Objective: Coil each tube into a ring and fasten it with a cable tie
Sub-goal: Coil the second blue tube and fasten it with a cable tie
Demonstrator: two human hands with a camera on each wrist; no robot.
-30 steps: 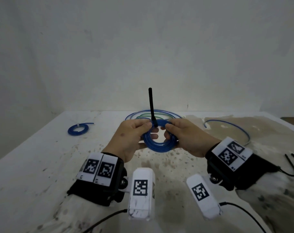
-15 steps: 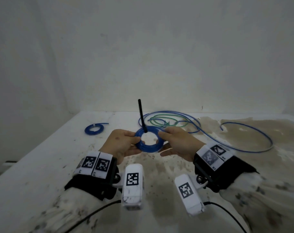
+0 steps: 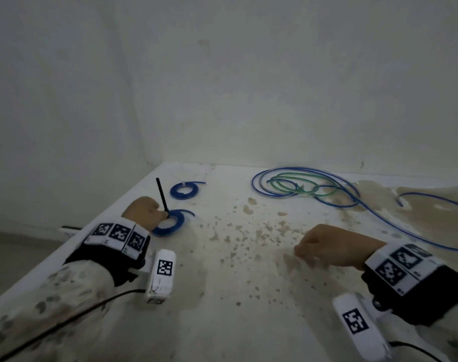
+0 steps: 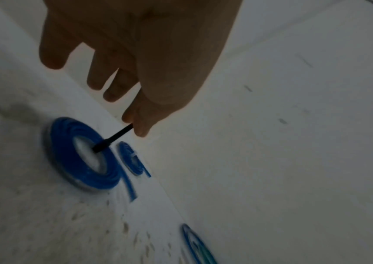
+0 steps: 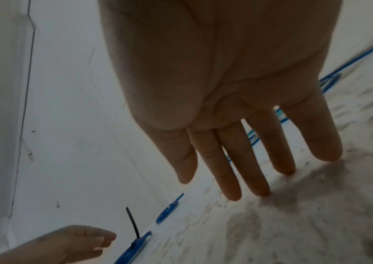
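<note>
Blue coiled tube ring (image 3: 170, 222) with black cable tie (image 3: 162, 195); loose blue and green tubes (image 3: 298, 188); brown-speckled white table (image 3: 233, 257).

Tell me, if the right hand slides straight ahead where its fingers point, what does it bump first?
Probably the loose blue tube and green tube lying ahead of the right hand; only bare stained table shows before them. Depth is uncertain.
</note>
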